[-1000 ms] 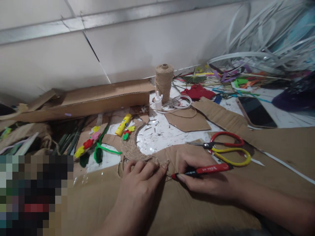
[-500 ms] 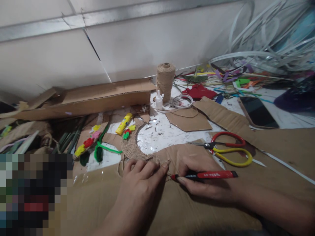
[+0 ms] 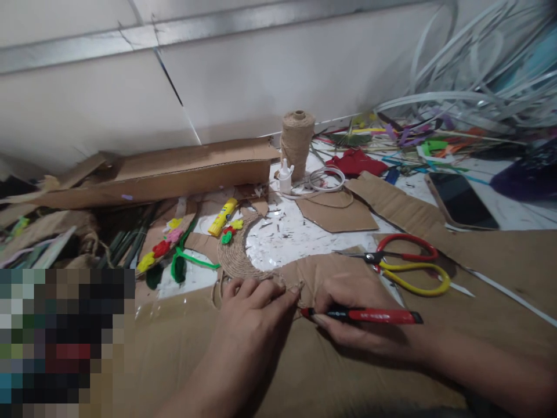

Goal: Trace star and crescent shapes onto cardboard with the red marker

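**Tool tip close to the pressing fingertips**

Far left of the hands a yellow glue stick (image 3: 223,216) lies on the table, and nearer sits the twine-wound crescent (image 3: 237,261). The left hand (image 3: 256,310) lies flat with fingers spread and gripping nothing, pinning the crescent's near end to the cardboard sheet (image 3: 183,342). Just right of it, the right hand (image 3: 361,331) has its fingers clenched around a red-handled tool (image 3: 365,315). The dark tip touches the cardboard beside the left fingertips; I cannot tell whether it is a pen or a blade. The scissors (image 3: 404,264) lie further right.

If the tip slips left it could catch those fingertips, and a lighter press could let the crescent shift.

A second ago the tool's rear end tilted up toward the scissors; now it lies level, and the left hand is unmoved
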`<state>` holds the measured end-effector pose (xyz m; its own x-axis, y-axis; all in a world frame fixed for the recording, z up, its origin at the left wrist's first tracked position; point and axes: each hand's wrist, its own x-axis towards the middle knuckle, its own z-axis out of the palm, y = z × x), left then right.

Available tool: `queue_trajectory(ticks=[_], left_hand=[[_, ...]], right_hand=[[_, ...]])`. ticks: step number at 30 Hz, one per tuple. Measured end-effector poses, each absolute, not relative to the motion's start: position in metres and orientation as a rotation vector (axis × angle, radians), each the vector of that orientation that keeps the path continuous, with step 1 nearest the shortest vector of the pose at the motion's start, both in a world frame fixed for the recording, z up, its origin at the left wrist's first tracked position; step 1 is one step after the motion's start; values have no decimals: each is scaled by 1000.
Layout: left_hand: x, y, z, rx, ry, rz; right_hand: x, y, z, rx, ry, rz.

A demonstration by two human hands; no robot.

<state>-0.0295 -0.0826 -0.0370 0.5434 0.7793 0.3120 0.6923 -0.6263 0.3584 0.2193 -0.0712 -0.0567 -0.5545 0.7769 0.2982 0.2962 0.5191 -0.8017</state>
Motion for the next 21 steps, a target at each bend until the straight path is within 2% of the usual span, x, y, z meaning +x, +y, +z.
queue_trajectory(ticks=[21], left_hand=[[-28,-81,-36,2498,1227,666]], right_hand=[[211,-77,-53,-904,-2196,878]])
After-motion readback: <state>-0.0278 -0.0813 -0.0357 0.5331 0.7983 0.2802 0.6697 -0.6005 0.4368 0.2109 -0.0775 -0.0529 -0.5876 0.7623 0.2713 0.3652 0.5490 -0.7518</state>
